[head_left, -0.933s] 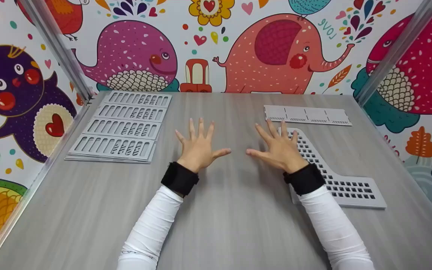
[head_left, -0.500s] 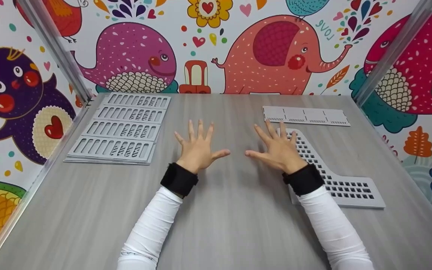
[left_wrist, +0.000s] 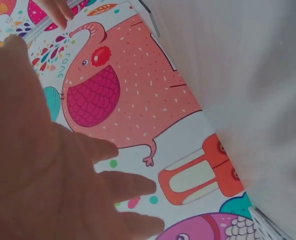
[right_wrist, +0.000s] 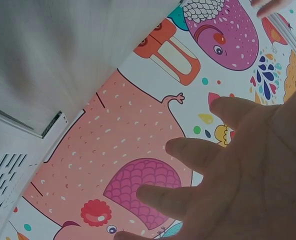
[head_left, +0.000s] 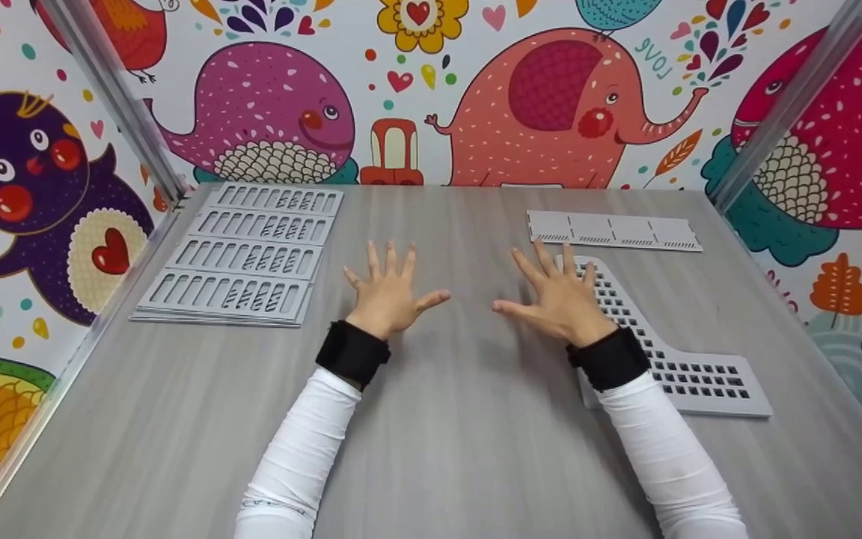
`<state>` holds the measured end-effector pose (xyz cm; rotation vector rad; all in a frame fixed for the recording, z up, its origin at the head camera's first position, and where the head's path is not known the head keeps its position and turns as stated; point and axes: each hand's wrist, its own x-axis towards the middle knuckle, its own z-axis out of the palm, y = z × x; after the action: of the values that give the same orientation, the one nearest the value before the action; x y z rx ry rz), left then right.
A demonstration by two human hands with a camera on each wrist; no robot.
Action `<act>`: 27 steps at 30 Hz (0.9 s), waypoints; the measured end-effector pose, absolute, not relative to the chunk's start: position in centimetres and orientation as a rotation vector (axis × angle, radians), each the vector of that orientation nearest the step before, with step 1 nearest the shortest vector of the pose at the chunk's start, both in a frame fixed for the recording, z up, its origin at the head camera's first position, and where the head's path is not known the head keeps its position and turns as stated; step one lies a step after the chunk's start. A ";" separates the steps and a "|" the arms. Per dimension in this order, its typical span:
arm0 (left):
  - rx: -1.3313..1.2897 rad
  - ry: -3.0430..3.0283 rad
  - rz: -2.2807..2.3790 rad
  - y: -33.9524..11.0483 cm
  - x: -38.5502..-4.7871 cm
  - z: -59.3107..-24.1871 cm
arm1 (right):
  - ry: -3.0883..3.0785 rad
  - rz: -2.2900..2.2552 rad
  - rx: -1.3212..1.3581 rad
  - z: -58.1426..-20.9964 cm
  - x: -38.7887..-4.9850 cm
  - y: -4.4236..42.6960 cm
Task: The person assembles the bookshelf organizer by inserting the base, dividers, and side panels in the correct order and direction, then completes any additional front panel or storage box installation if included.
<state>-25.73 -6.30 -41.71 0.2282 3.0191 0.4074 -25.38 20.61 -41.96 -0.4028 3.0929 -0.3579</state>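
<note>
In the head view my left hand [head_left: 384, 301] hovers over the middle of the table with fingers spread, holding nothing. My right hand [head_left: 560, 303] is spread likewise a little to the right, also holding nothing. Its fingers and wrist overlap a grey curved board [head_left: 700, 367] full of small square holes, and part of that board is hidden under the forearm. To the left lie flat grey slotted panels [head_left: 225, 296] in several rows, nearest to my left hand. The palms and fingers of the left hand [left_wrist: 48, 165] and right hand [right_wrist: 248, 170] fill one side of each wrist view.
A flat pale strip [head_left: 614, 230] marked in sections lies at the back right, just behind the curved board. The grey wood-grain table [head_left: 461, 449] ends at printed walls [head_left: 401, 97] at the back and sides. Metal posts [head_left: 113, 97] stand at the rear corners.
My left hand has shifted slightly left and toward me, its fingers still spread. My right hand has hardly moved. The panels, board and strip lie where they were.
</note>
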 end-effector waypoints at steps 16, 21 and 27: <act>-0.156 2.934 0.398 -13.6 -27.9 -42.4 | 2.910 -0.173 -0.423 -44.1 -25.2 19.8; -0.246 2.847 0.450 -16.1 -28.0 -42.5 | 2.910 -0.179 -0.444 -44.7 -25.0 19.3; -0.332 2.696 0.515 -17.8 -27.6 -42.7 | 2.866 -0.188 -0.465 -45.3 -24.7 18.7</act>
<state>-27.64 -17.79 -42.73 -0.3318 2.6960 0.5148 -24.66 18.74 -45.26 -0.4654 2.8659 -0.1879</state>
